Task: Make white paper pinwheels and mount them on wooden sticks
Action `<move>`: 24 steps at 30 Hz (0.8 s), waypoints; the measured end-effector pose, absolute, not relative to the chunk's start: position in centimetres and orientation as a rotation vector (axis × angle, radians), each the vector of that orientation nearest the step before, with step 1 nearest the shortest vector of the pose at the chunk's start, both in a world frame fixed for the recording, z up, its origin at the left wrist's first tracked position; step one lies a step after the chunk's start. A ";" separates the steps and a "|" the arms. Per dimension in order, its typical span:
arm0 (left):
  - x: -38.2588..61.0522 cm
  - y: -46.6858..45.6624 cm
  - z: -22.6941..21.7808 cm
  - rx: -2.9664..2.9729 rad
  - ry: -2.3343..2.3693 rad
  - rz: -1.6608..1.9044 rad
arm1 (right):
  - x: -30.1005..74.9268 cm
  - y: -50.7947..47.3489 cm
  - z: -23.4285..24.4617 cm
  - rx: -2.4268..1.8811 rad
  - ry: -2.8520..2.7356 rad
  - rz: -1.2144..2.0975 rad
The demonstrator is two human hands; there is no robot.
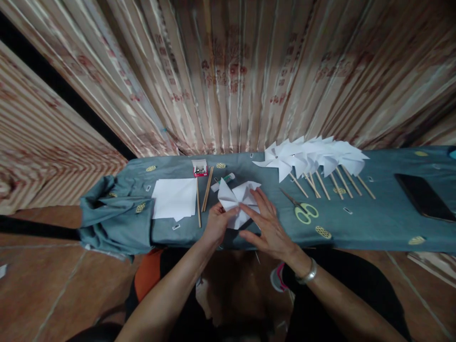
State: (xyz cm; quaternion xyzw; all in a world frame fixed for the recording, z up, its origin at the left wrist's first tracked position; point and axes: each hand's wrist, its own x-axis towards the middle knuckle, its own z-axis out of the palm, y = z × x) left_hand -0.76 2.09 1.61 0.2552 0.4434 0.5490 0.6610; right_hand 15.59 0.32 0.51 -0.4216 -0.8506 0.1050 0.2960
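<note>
A white paper pinwheel [245, 191] with folded blades is held low over the table's front half. My left hand [216, 223] pinches its left side, the thumb lying on the paper close to the middle. My right hand [265, 219] rests on the right blades with fingers spread, its index fingertip near the centre. Partly behind the pinwheel lies what looks like a glue stick [228, 179]. To the left are wooden sticks [206, 192], a small red-and-white box [200, 168] of shiny metal bits, and a stack of white paper [174, 197].
Several finished pinwheels [309, 156] on sticks overlap at the back right. Scissors [305, 213] with green-yellow handles lie right of my hands. A black phone [423, 197] is at the far right. A curtain [228, 71] hangs behind the cloth-covered table [384, 228]; bunched cloth [114, 213] sits left.
</note>
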 end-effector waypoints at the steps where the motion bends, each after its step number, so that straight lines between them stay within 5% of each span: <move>1: -0.8 2.1 1.6 0.588 1.005 1.246 | 15.5 0.4 0.5 -1.106 -2.242 0.301; 10: -1.2 2.5 1.5 0.585 1.009 1.297 | 14.8 0.9 0.9 -1.052 -2.136 0.385; 24: -3.2 2.7 1.7 0.525 1.025 1.424 | 12.6 1.3 3.7 -0.937 -2.182 0.075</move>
